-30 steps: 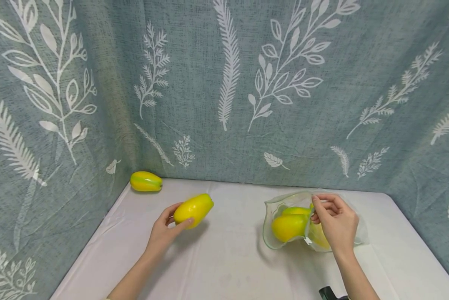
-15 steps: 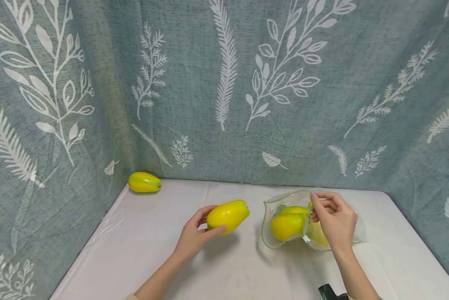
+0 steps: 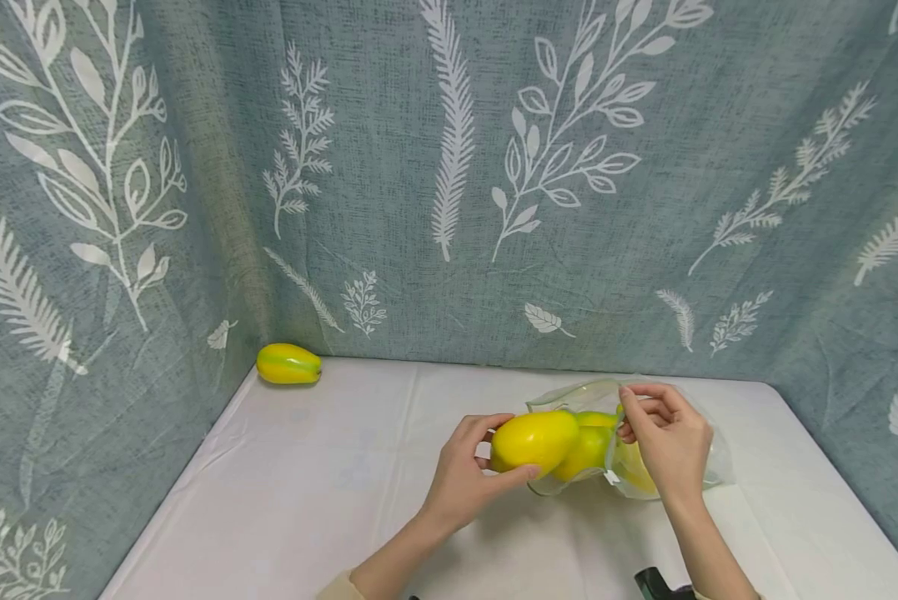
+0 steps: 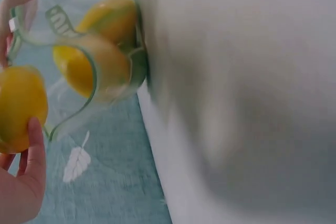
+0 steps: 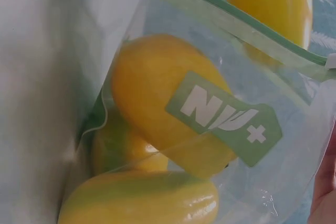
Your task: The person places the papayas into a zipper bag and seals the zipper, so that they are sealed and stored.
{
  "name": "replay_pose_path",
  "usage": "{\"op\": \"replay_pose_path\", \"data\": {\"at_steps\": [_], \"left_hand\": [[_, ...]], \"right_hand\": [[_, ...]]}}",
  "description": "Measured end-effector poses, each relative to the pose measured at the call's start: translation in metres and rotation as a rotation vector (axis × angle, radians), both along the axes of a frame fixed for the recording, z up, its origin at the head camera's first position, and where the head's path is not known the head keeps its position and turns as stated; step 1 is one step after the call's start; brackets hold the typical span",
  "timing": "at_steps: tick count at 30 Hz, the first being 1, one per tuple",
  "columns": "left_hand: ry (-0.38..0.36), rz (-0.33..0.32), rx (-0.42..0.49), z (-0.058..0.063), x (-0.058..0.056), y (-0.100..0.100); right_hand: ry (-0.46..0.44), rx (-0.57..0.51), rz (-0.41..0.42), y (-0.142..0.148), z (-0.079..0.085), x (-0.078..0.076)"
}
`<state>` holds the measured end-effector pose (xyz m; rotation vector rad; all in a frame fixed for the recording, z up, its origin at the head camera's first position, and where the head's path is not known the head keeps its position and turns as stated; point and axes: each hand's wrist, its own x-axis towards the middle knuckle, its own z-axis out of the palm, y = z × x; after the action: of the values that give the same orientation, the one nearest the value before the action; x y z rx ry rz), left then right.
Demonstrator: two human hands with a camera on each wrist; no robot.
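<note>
My left hand point(image 3: 459, 479) grips a yellow papaya point(image 3: 533, 440) from behind, fingers over the far side and thumb along the near side. The papaya's front end is at the mouth of a clear zip bag point(image 3: 719, 467) with a green rim. Inside the bag lie several more papayas point(image 5: 168, 93), yellow with green streaks. At the bag's upper edge, my right hand point(image 3: 674, 442) pinches the rim between thumb and fingers, holding the mouth apart. A white slider point(image 4: 13, 24) sits on the rim. In the right wrist view, only a sliver of that hand shows.
One loose papaya point(image 3: 288, 364) lies at the table's back left corner. White cloth point(image 3: 283, 500) covers the table, and a blue-green leaf-patterned curtain point(image 3: 388, 167) stands behind and at the sides. A dark object point(image 3: 657, 585) shows at the lower edge beside the right forearm.
My left hand has carried its papaya rightward across the table, from left of the middle to the bag's mouth. The right hand keeps its pinch on the rim, nearly still.
</note>
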<state>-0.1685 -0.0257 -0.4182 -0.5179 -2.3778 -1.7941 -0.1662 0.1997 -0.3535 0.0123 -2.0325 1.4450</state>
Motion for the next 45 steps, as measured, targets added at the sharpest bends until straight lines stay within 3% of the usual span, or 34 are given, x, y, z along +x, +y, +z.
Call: {"op": "replay_pose_path", "data": {"at_steps": [10, 14, 21, 26, 31, 39, 45], "left_hand": [[0.126, 0.066, -0.006, -0.005, -0.008, 0.037], [0.14, 0.057, 0.01, -0.008, -0.013, 0.047], [0.036, -0.167, 0.135, -0.012, -0.01, 0.054], [0.043, -0.261, 0.104, -0.01, -0.009, 0.053], [0.077, -0.254, 0.076, -0.01, -0.013, 0.055], [-0.015, -0.24, -0.089, -0.004, -0.018, 0.061], [-0.042, -0.226, 0.062, -0.002, -0.016, 0.054]], "right_hand": [[-0.004, -0.011, 0.001, 0.0, -0.001, 0.001], [0.006, -0.007, 0.003, -0.001, 0.0, 0.001], [-0.001, -0.019, 0.009, -0.001, -0.002, 0.0], [-0.001, -0.021, 0.002, 0.0, -0.001, 0.0], [-0.004, -0.02, 0.0, -0.001, -0.002, -0.001], [0.01, -0.01, 0.004, -0.003, -0.002, -0.001], [0.011, -0.007, 0.002, -0.004, -0.001, -0.001]]}}
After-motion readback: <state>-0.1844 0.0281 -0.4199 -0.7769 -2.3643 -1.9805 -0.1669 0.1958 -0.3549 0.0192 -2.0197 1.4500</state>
